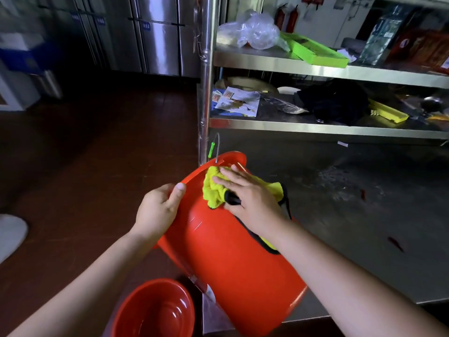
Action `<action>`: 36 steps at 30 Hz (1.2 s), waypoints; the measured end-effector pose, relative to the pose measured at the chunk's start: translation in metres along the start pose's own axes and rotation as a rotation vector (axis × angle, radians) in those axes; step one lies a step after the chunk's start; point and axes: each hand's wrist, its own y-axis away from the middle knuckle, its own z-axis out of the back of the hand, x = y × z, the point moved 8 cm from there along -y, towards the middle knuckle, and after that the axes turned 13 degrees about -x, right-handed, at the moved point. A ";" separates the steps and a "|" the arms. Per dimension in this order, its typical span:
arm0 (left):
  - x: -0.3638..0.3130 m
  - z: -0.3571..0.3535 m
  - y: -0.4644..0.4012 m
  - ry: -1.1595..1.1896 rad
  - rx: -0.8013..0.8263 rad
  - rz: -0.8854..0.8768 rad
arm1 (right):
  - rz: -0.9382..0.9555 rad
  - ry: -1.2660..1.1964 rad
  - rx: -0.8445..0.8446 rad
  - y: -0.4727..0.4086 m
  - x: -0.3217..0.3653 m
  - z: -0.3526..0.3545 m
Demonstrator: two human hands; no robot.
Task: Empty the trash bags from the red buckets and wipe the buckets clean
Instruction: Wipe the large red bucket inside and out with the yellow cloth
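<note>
A red bucket (pixel 226 251) is held tilted on its side over the corner of the steel bench (pixel 340 227), its rim turned away toward the shelving. The rim is gripped by the left hand (pixel 158 210), thumb hooked over the edge. A yellow cloth (pixel 215 188) is pressed flat against the bucket's outer wall by the right hand (pixel 247 195), fingers straight and spread over it. A second red bucket (pixel 155 312) stands upright on the floor below, near the bench corner.

The main risk is judged to lie in the one-handed hold: if the wiping pressure is pushed toward the rim, the smooth plastic may be twisted out of the left grip and dropped onto the lower bucket. The cloth's loose tail, draped over the bucket's far side, could be caught or dragged onto the wet-looking bench. Whether the inside has been wiped cannot be told.
</note>
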 end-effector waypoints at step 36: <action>-0.003 -0.011 -0.007 -0.066 -0.027 0.099 | -0.036 0.362 -0.046 0.055 -0.004 0.005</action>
